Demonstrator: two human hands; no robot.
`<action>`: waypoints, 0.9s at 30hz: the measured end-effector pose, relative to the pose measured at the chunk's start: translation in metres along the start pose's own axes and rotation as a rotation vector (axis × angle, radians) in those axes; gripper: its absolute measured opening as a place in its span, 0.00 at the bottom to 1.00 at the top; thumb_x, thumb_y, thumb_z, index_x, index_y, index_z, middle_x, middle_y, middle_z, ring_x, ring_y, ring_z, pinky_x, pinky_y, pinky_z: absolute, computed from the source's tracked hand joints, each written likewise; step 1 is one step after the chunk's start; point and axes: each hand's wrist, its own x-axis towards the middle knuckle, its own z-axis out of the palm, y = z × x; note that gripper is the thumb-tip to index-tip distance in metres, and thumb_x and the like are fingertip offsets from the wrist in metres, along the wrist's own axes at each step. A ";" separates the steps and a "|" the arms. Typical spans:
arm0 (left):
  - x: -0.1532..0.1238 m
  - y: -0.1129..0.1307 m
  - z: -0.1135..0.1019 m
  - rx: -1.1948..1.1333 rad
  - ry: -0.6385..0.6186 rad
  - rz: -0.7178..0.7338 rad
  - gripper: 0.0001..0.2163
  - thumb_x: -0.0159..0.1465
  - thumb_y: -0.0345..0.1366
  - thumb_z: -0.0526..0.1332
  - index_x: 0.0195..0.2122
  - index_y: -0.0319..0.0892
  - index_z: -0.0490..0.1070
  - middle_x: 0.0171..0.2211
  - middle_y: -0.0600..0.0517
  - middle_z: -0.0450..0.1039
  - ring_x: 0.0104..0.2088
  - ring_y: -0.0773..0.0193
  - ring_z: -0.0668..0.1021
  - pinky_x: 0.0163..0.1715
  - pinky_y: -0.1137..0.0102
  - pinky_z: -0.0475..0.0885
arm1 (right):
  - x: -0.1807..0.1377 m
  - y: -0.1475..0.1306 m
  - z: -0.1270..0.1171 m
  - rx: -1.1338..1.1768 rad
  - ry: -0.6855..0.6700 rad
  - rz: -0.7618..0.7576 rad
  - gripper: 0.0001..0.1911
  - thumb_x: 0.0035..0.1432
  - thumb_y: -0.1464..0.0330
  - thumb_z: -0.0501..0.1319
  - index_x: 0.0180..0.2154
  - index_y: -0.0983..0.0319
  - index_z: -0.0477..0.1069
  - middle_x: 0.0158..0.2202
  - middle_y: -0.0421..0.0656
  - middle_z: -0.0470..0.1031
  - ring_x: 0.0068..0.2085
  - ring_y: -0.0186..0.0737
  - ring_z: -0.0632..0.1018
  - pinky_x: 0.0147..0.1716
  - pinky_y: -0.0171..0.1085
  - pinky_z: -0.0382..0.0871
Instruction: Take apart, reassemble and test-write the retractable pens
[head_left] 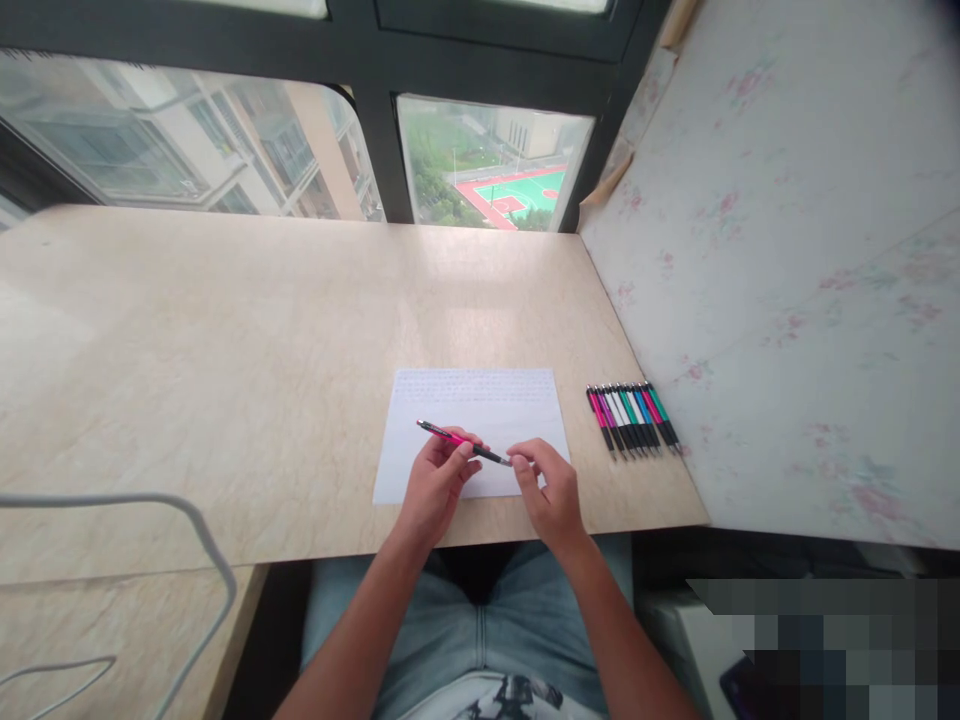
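Observation:
My left hand (440, 478) is closed around a pink pen (452, 436) with a black grip, held at a slant above the paper. The pen's clicker end points up and left; its tip points right. My right hand (551, 487) has thumb and forefinger pinched at the tip; whether a small part sits between them is too small to tell. Beneath both hands lies a white sheet of paper (472, 415) with rows of handwriting across its top.
Several click pens (634, 420) in pink, white, green and blue lie in a row right of the paper. A floral-papered wall (810, 330) bounds the desk (225, 350) on the right, windows at the back. A grey cable (196, 515) loops at the lower left.

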 end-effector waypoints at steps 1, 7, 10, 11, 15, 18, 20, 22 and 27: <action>-0.001 -0.001 0.002 -0.001 0.005 0.008 0.10 0.57 0.38 0.68 0.37 0.44 0.70 0.38 0.52 0.75 0.40 0.64 0.78 0.36 0.71 0.74 | 0.001 -0.003 0.003 0.018 -0.032 0.007 0.13 0.65 0.63 0.53 0.33 0.61 0.73 0.30 0.42 0.74 0.30 0.37 0.73 0.29 0.35 0.66; -0.001 -0.003 -0.007 0.109 -0.119 0.045 0.11 0.57 0.39 0.68 0.37 0.42 0.72 0.35 0.49 0.78 0.34 0.63 0.79 0.35 0.68 0.74 | 0.004 0.005 0.012 0.150 -0.076 0.142 0.21 0.66 0.59 0.52 0.23 0.61 0.67 0.19 0.36 0.64 0.23 0.33 0.67 0.25 0.33 0.59; -0.002 -0.006 -0.013 0.206 -0.150 0.069 0.12 0.57 0.38 0.68 0.40 0.41 0.74 0.32 0.49 0.78 0.32 0.62 0.78 0.36 0.66 0.73 | 0.002 0.012 0.016 0.217 -0.053 0.196 0.25 0.66 0.56 0.51 0.19 0.61 0.63 0.16 0.34 0.59 0.20 0.32 0.63 0.23 0.33 0.56; -0.002 -0.007 -0.014 0.233 -0.150 0.078 0.11 0.57 0.38 0.68 0.40 0.41 0.75 0.31 0.49 0.78 0.32 0.62 0.78 0.35 0.67 0.73 | 0.002 0.014 0.017 0.237 -0.043 0.206 0.26 0.67 0.56 0.51 0.18 0.61 0.61 0.16 0.34 0.58 0.20 0.32 0.62 0.22 0.33 0.55; -0.003 -0.009 -0.014 0.313 -0.157 0.123 0.08 0.58 0.36 0.68 0.37 0.40 0.77 0.32 0.49 0.78 0.31 0.62 0.78 0.33 0.68 0.72 | -0.003 0.021 0.022 0.249 0.014 0.194 0.26 0.67 0.57 0.50 0.18 0.60 0.60 0.17 0.35 0.59 0.21 0.32 0.63 0.23 0.33 0.56; -0.004 -0.009 -0.013 0.318 -0.169 0.151 0.06 0.58 0.36 0.68 0.35 0.40 0.78 0.34 0.48 0.77 0.31 0.63 0.78 0.32 0.68 0.72 | -0.007 0.024 0.024 0.206 0.043 0.116 0.24 0.67 0.59 0.51 0.20 0.61 0.62 0.19 0.36 0.61 0.22 0.33 0.65 0.25 0.34 0.57; -0.003 -0.009 -0.014 0.295 -0.156 0.156 0.06 0.59 0.36 0.67 0.35 0.40 0.77 0.31 0.49 0.77 0.30 0.63 0.78 0.32 0.68 0.72 | -0.008 0.023 0.024 0.182 0.037 0.052 0.21 0.66 0.61 0.53 0.22 0.61 0.65 0.20 0.37 0.63 0.24 0.33 0.66 0.26 0.34 0.59; -0.002 -0.010 -0.016 0.264 -0.134 0.150 0.05 0.59 0.36 0.67 0.33 0.40 0.77 0.29 0.50 0.76 0.30 0.63 0.77 0.33 0.68 0.72 | -0.008 0.021 0.024 0.187 0.025 0.005 0.17 0.65 0.62 0.56 0.25 0.61 0.68 0.23 0.38 0.66 0.26 0.35 0.68 0.28 0.35 0.61; 0.001 -0.009 -0.015 0.211 -0.117 0.152 0.05 0.59 0.36 0.67 0.34 0.40 0.76 0.29 0.50 0.75 0.30 0.63 0.77 0.33 0.68 0.71 | -0.007 0.018 0.025 0.302 0.064 0.037 0.06 0.60 0.64 0.62 0.38 0.59 0.72 0.34 0.42 0.73 0.33 0.38 0.73 0.31 0.35 0.68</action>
